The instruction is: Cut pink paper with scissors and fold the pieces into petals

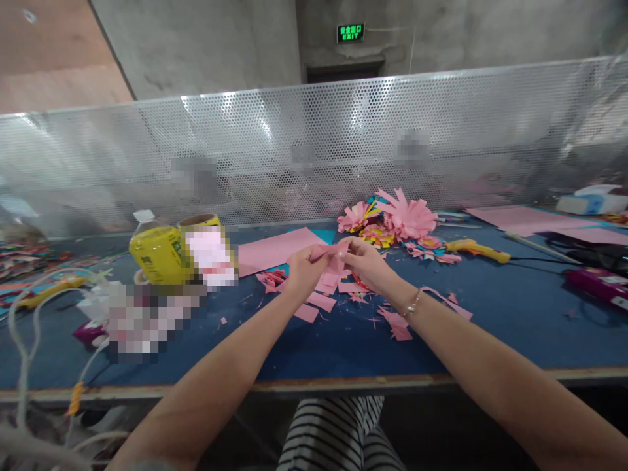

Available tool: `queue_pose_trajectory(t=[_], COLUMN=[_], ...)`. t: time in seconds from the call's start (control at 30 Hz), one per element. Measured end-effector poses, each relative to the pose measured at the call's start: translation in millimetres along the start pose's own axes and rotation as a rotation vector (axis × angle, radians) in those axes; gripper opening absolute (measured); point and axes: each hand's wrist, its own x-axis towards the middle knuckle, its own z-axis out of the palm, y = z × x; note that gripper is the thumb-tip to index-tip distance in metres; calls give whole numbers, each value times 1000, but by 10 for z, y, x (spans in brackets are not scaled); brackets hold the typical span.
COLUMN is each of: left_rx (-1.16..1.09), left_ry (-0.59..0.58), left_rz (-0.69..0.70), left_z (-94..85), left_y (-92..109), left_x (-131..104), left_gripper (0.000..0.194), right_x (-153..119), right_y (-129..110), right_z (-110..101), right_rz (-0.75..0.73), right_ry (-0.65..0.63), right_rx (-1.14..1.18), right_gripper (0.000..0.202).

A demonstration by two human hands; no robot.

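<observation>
My left hand [308,267] and my right hand [362,260] meet above the middle of the blue table. Both pinch a small piece of pink paper [334,251] between the fingertips; its exact shape is partly hidden by the fingers. Beneath the hands lie cut pink paper pieces [321,301]. Just behind the left hand rests a large pink paper sheet [269,250], over a blue sheet [324,235]. Behind the right hand is a heap of fringed paper flowers [406,218] in pink, yellow and blue.
A yellow hot glue gun [481,250] lies to the right, its cord trailing. At the left stand a yellow-labelled bottle [159,252] and a roll of tape [200,220]. White cables [30,327] loop at the far left. A perforated metal screen [275,157] borders the table's back.
</observation>
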Motion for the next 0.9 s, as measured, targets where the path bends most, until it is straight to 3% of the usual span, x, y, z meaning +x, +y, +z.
queue_pose_trajectory(t=[0.13, 0.27, 0.57, 0.7, 0.83, 0.9], left_rx=[1, -101, 19, -21, -183, -242], left_ry=[9, -65, -76, -89, -163, -208], left_rz=[-62, -77, 68, 65, 13, 9], left_z=[12, 16, -3, -14, -2, 1], left_y=[-10, 5, 47, 70, 51, 38], left_x=[6, 4, -21, -19, 9, 23], left_gripper=[25, 16, 20, 24, 12, 18], right_x=[31, 55, 59, 41, 15, 5], right_y=[49, 98, 103, 64, -2, -40], right_z=[-44, -81, -123, -102, -67, -55], right_rz=[-28, -22, -22, -10, 35, 64], right_ry=[49, 70, 89, 103, 112, 134], right_rx=[-153, -198, -240, -183, -20, 40], right_gripper=[26, 25, 20, 19, 13, 12])
